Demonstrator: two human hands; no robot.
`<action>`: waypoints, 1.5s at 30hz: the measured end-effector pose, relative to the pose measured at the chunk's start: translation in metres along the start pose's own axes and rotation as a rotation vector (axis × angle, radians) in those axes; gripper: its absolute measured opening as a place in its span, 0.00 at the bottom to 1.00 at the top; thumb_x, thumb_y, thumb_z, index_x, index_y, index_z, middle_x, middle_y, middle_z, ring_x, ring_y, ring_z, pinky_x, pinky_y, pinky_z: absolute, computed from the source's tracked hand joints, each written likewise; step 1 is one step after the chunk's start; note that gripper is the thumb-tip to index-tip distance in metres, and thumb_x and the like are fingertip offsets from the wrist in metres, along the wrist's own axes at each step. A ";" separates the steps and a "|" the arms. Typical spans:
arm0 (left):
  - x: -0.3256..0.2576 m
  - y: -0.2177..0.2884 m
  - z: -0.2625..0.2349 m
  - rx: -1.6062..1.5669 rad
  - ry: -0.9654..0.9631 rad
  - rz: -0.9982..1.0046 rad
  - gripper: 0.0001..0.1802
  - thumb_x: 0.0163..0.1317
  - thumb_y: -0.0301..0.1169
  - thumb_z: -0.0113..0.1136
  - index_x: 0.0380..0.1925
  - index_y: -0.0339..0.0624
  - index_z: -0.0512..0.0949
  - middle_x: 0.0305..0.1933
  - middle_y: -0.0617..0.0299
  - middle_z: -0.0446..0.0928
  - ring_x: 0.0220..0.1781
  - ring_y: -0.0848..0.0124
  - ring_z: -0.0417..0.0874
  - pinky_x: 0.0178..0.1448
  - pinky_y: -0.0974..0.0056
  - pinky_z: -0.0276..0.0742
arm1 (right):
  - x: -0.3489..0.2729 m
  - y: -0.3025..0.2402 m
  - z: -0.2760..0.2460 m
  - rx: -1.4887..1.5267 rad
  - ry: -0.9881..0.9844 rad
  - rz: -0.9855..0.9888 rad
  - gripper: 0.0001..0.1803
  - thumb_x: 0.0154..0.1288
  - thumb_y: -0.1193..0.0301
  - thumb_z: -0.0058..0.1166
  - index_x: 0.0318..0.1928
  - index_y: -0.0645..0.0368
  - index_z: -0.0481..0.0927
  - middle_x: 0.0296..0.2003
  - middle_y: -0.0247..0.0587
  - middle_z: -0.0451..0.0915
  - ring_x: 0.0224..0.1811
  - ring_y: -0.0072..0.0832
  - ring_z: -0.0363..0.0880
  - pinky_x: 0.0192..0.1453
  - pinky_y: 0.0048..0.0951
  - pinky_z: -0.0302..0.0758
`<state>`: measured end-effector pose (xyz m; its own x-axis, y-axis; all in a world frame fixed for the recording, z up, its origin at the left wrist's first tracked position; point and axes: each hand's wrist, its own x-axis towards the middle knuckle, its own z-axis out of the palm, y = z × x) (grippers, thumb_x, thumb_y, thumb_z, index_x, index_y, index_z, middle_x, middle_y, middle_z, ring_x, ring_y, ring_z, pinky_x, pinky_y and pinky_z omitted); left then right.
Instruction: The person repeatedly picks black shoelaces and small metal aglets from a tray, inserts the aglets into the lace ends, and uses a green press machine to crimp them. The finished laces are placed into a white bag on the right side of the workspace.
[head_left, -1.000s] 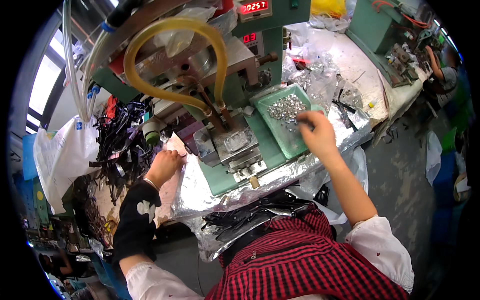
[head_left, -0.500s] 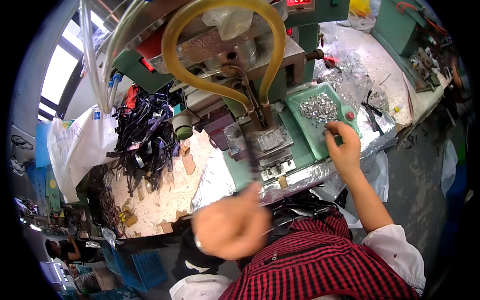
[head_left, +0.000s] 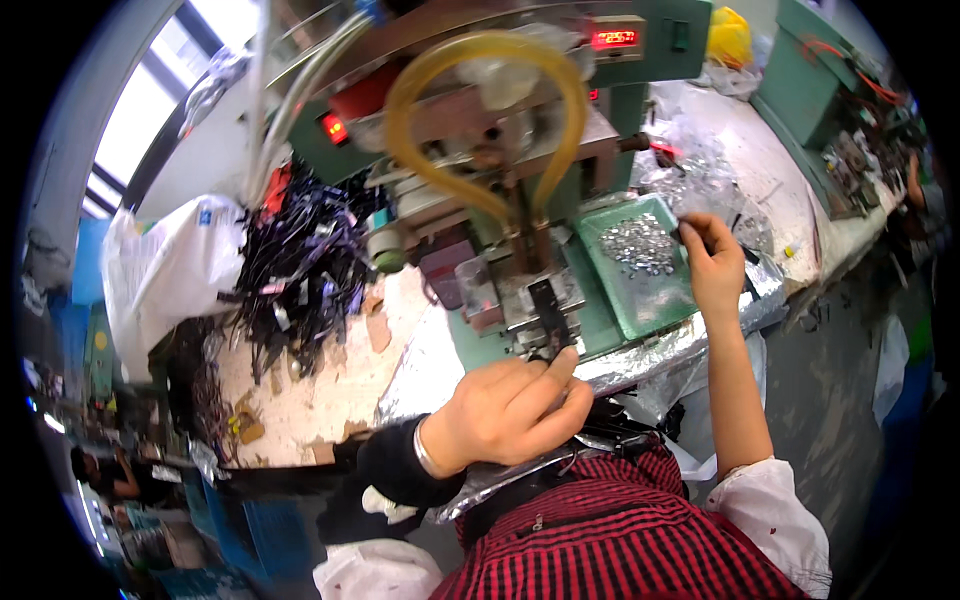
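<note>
One yellow hose (head_left: 401, 110) loops above one metal block (head_left: 517, 304); a dark heap of strips (head_left: 300, 262) and one white bag (head_left: 165, 270) crowd the bench (head_left: 310, 410) at left. One black strip (head_left: 547, 308) reaches over the block, its near end pinched in the left hand's (head_left: 505, 415) fingers. One green tray (head_left: 650, 308) holds shiny bits (head_left: 637, 244) — too many to count — the right hand's (head_left: 716, 268) fingers curled at its edge, their grip unclear.
</note>
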<state>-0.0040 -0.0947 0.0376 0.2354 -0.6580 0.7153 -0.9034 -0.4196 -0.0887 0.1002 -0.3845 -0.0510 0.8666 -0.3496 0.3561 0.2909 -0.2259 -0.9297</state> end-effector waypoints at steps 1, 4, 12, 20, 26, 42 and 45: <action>0.000 0.000 0.001 -0.031 0.019 -0.001 0.11 0.46 0.28 0.70 0.32 0.41 0.82 0.45 0.46 0.84 0.25 0.72 0.81 0.26 0.71 0.77 | -0.003 0.013 -0.005 -0.061 -0.021 0.008 0.07 0.69 0.76 0.60 0.44 0.65 0.84 0.34 0.35 0.85 0.37 0.19 0.81 0.43 0.22 0.76; -0.004 -0.004 0.002 -0.013 0.060 0.017 0.11 0.47 0.28 0.68 0.33 0.40 0.81 0.43 0.48 0.84 0.25 0.71 0.81 0.26 0.70 0.76 | -0.014 0.013 -0.009 -0.023 -0.139 0.046 0.06 0.67 0.77 0.60 0.43 0.65 0.83 0.33 0.32 0.83 0.37 0.17 0.80 0.44 0.21 0.75; -0.060 0.002 -0.031 0.222 -0.348 -0.478 0.11 0.56 0.28 0.68 0.40 0.42 0.83 0.37 0.54 0.84 0.27 0.67 0.82 0.27 0.66 0.73 | -0.041 0.018 -0.024 0.054 -0.135 0.138 0.06 0.68 0.80 0.58 0.45 0.66 0.80 0.37 0.32 0.82 0.41 0.18 0.79 0.50 0.21 0.75; -0.194 -0.183 0.024 0.317 -0.700 -0.466 0.08 0.65 0.34 0.58 0.39 0.44 0.81 0.41 0.65 0.77 0.42 0.65 0.82 0.40 0.59 0.79 | -0.021 -0.014 0.006 0.159 -0.255 0.126 0.07 0.70 0.77 0.59 0.47 0.64 0.80 0.39 0.32 0.81 0.42 0.17 0.79 0.51 0.20 0.75; -0.179 -0.184 0.012 0.540 -0.273 -0.330 0.04 0.55 0.34 0.62 0.29 0.50 0.77 0.29 0.64 0.73 0.30 0.64 0.80 0.30 0.60 0.76 | -0.019 -0.034 0.008 0.175 -0.247 0.077 0.08 0.69 0.77 0.59 0.47 0.64 0.80 0.38 0.32 0.82 0.41 0.18 0.79 0.52 0.21 0.75; -0.164 -0.153 -0.027 0.140 0.476 -1.051 0.10 0.71 0.31 0.63 0.34 0.35 0.81 0.23 0.64 0.76 0.24 0.79 0.71 0.30 0.70 0.68 | -0.059 -0.081 0.022 -0.073 -0.364 -0.178 0.08 0.59 0.80 0.63 0.40 0.66 0.85 0.36 0.42 0.85 0.41 0.29 0.84 0.49 0.28 0.78; -0.138 -0.112 -0.014 0.056 0.453 -1.136 0.10 0.73 0.29 0.61 0.34 0.33 0.80 0.24 0.67 0.75 0.26 0.82 0.68 0.30 0.72 0.65 | -0.051 -0.087 0.069 0.050 -0.300 -0.229 0.15 0.57 0.78 0.64 0.46 0.66 0.83 0.37 0.43 0.85 0.43 0.30 0.84 0.49 0.29 0.78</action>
<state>0.0600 0.0517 -0.0418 0.7237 0.3719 0.5814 -0.2464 -0.6477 0.7210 0.0590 -0.2846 0.0052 0.8551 -0.0118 0.5183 0.5033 -0.2204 -0.8355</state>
